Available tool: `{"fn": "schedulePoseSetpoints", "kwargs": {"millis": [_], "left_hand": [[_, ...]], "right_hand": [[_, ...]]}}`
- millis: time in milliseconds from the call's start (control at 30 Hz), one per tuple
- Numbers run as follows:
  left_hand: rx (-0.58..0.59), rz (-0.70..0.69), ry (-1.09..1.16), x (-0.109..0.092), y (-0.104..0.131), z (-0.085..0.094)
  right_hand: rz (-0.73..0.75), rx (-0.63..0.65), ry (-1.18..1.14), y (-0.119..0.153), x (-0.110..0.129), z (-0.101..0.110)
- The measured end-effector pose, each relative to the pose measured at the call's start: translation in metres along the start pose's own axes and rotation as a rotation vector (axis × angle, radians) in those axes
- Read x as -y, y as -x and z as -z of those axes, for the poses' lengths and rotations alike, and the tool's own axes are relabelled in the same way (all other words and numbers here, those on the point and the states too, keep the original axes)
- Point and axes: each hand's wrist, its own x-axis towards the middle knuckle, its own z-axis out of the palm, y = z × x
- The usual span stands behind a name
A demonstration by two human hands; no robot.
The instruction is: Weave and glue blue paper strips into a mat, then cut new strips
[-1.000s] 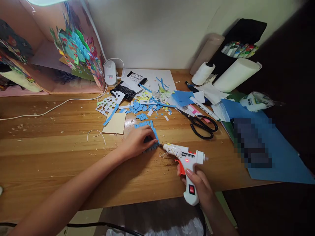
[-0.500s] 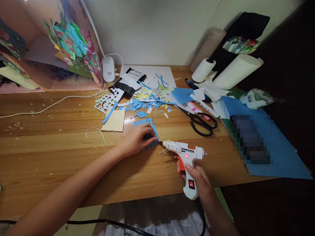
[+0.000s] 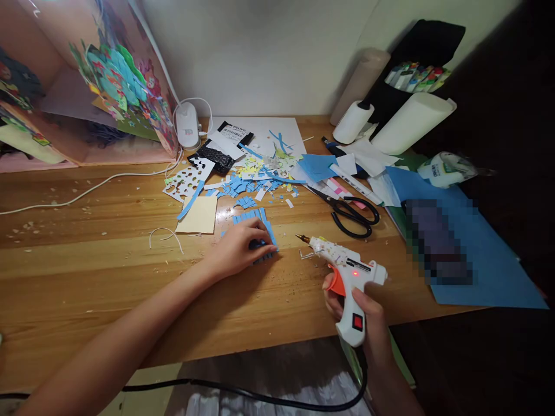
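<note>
**Glue gun [image 3: 351, 266] in the right hand [image 3: 373, 315], blue paper piece [image 3: 248, 217] under the left hand [image 3: 243, 245]**

The right hand is wrapped around the handle of the white glue gun, fingers by the orange trigger [image 3: 336, 281] and thumb along the grip. Whether the trigger is squeezed cannot be told. A red light glows on the gun's side. The nozzle [image 3: 303, 238] points toward the left hand but sits apart from the blue paper. A black cable [image 3: 260, 398] runs from the foot of the handle, below the near edge of the worktop [image 3: 108, 312].

The left hand is curled, thumb and fingertips closed on the right edge of the blue paper piece. That piece lies on the wooden worktop, its far side divided into narrow tabs; the hand hides its middle.

Just beyond it is a heap of blue, yellow and white paper scraps [image 3: 236, 188], with a black packet [image 3: 217, 156] behind. To the left lie a cream card [image 3: 202, 215], a blue strip [image 3: 191, 200] across its corner, and a loop of white string [image 3: 165, 233]. Black-handled scissors [image 3: 353, 215] rest to the right of the heap, their blades toward it. Farther right, a large blue sheet [image 3: 485, 283] reaches past the worktop's edge, a pixelated dark object on it. A decorated pink box [image 3: 125, 151] stands at far left.
</note>
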Motion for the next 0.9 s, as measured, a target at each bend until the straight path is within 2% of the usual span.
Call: {"fn": "schedulePoseSetpoints", "kwargs": {"millis": [233, 433, 533, 633, 700, 767, 833, 900], "left_hand": [[-0.036, 0.019, 0.015, -0.002, 0.001, -0.004], [-0.048, 0.082, -0.015, -0.007, 0.003, -0.006], [-0.007, 0.116, 0.02, -0.01, 0.004, 0.005], [0.025, 0.126, 0.054, -0.014, 0.009, 0.027], [-0.015, 0.128, 0.057, -0.018, 0.018, 0.042], [-0.108, 0.143, 0.045, -0.022, 0.031, 0.053], [-0.178, 0.152, 0.026, -0.024, 0.047, 0.057], [-0.175, 0.158, 0.007, -0.025, 0.061, 0.054]], "right_hand": [[0.075, -0.108, 0.016, 0.005, -0.005, -0.009], [0.071, -0.091, 0.022, 0.006, -0.006, -0.007], [0.074, -0.085, -0.012, 0.006, -0.005, -0.005], [0.097, -0.08, -0.05, 0.008, -0.004, -0.006], [0.126, -0.114, -0.073, 0.011, -0.005, -0.008], [0.171, -0.199, -0.096, 0.015, -0.007, -0.012], [0.207, -0.278, -0.108, 0.018, -0.009, -0.016], [0.226, -0.268, -0.091, 0.018, -0.01, -0.022]]}}
